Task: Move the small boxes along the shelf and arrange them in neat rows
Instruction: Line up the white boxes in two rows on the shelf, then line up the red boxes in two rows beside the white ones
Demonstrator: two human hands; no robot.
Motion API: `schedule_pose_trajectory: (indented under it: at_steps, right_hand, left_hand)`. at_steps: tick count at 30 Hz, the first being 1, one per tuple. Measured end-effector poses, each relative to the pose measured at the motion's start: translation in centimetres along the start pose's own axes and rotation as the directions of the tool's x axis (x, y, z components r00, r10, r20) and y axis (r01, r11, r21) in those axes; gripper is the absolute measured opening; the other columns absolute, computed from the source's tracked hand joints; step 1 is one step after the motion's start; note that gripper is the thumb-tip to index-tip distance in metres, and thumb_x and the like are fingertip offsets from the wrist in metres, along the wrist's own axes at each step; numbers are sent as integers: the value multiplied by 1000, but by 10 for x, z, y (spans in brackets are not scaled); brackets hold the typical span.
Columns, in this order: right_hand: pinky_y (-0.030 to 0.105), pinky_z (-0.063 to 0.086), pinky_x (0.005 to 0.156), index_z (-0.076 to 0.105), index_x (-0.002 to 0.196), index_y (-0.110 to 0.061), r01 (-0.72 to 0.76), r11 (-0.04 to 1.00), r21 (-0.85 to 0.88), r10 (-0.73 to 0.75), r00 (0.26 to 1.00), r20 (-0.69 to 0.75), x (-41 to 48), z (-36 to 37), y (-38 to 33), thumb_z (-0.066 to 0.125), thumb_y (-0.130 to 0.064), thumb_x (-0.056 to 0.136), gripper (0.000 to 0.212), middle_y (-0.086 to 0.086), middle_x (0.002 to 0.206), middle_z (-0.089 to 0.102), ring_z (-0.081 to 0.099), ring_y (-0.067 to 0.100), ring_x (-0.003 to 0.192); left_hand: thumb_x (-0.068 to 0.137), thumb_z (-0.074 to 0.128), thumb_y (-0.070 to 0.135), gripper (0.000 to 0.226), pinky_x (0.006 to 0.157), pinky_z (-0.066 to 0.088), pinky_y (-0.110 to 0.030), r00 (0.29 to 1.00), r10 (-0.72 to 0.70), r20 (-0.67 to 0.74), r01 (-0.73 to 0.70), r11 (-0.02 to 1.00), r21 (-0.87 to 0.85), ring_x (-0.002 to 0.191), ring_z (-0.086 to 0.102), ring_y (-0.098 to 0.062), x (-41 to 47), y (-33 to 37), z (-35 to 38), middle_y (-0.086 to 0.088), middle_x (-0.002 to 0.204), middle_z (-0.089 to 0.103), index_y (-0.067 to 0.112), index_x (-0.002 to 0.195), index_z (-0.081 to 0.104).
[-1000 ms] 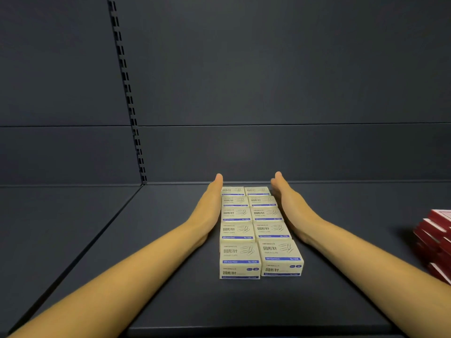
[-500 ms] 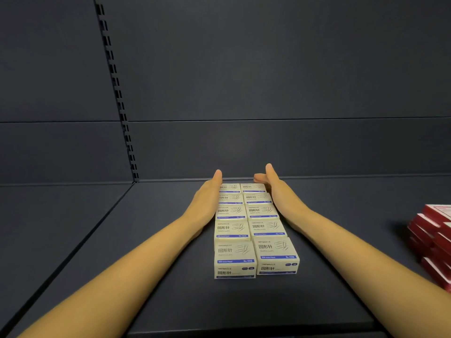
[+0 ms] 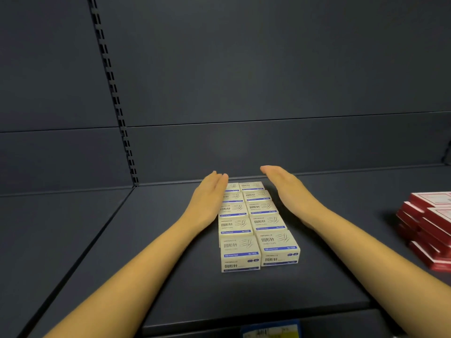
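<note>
Head view: 2 columns of 5 small boxes [image 3: 234, 225] lie between the hands. The left hand [image 3: 209, 199] and right hand [image 3: 289, 189], fingers straight and together, flank them like fences, likely to square the rows.

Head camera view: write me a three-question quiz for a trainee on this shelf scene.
1. True or false: the cream cardboard boxes with blue stripes stand in three columns.
2. What sits at the far right of the dark grey metal shelf? A) a stack of flat red boxes B) a green bottle C) a white cup
3. Fill in: the left hand and the right hand flank the cream boxes, and the fingers of both are ____.

Key: 1 false, there are two columns; 2 A; 3 straight.
</note>
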State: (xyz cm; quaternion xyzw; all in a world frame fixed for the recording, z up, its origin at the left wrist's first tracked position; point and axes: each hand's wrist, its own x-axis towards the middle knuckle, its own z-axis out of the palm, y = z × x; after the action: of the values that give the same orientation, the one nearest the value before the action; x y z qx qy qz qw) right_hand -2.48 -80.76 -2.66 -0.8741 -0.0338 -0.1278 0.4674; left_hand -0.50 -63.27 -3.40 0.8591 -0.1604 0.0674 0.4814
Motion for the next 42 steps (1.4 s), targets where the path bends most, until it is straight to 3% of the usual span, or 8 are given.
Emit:
schedule_pose_trajectory:
  at_steps: [4, 7, 10, 14, 23, 28, 34, 42]
  right_hand:
    - [29, 38, 99, 54, 123, -27, 186, 930, -317, -179, 982, 53, -28, -28, -17, 41, -29, 96, 30, -10, 131, 53, 45, 5, 118]
    - [39, 40, 101, 57, 116, -32, 244, 808, -536, -213, 970, 121, -49, -59, -30, 42, -32, 94, 26, -15, 124, 56, 46, 8, 119]
    - [36, 42, 101, 60, 113, -30, 275, 802, -530, -226, 961, 156, -65, -96, -42, 45, -31, 94, 24, -15, 119, 60, 53, 7, 113]
    - [25, 41, 100, 61, 113, -31, 283, 770, -572, -204, 958, 200, -77, -151, -37, 48, -30, 93, 24, -20, 116, 61, 53, -2, 108]
    - [15, 43, 93, 58, 111, -41, 287, 787, -546, -113, 937, 331, -78, -259, 25, 51, -36, 90, 23, -25, 114, 61, 54, -11, 105]
    - [13, 45, 90, 59, 100, -47, 304, 810, -502, -84, 907, 414, -74, -304, 60, 56, -43, 82, 19, -29, 111, 62, 53, -18, 104]
    - [23, 46, 97, 62, 103, -41, 333, 813, -478, -68, 869, 490, -72, -336, 91, 57, -59, 62, 46, -29, 108, 63, 54, -11, 107]
    - [20, 52, 87, 68, 101, -33, 353, 886, -301, -135, 818, 560, -64, -350, 116, 65, -51, 65, 40, -18, 100, 71, 66, 4, 97]
  left_hand:
    - [95, 42, 33, 27, 70, 34, 4, 970, 236, -53, -229, 968, 105, 89, 51, 8, -8, 22, -11, 19, 103, 52, 21, 110, 60]
    - [92, 48, 30, 20, 77, 39, 1, 928, 365, 81, -374, 905, 204, 89, 54, 8, -16, 46, -12, 17, 98, 59, 22, 101, 64]
    - [89, 53, 30, 16, 88, 43, -17, 888, 427, 167, -457, 855, 246, 96, 57, -1, -27, 76, -5, 13, 100, 64, 23, 97, 66]
    - [87, 55, 33, 17, 80, 43, -13, 845, 494, 205, -534, 795, 286, 94, 55, 3, -38, 114, 13, 15, 97, 65, 24, 95, 67]
    - [82, 61, 38, 24, 88, 44, -23, 821, 479, 311, -562, 774, 292, 96, 56, 3, -36, 174, 106, 19, 99, 64, 27, 103, 65]
    - [81, 62, 40, 29, 81, 44, -18, 846, 406, 347, -507, 812, 287, 95, 53, 6, -28, 187, 147, 22, 100, 61, 30, 108, 63]
    - [79, 66, 34, 27, 83, 48, -14, 852, 288, 438, -428, 864, 264, 95, 60, 1, -16, 197, 164, 18, 104, 65, 29, 105, 67]
    - [74, 70, 30, 25, 82, 56, -27, 854, 215, 474, -333, 925, 180, 89, 68, -11, -11, 203, 170, 5, 98, 71, 20, 97, 73]
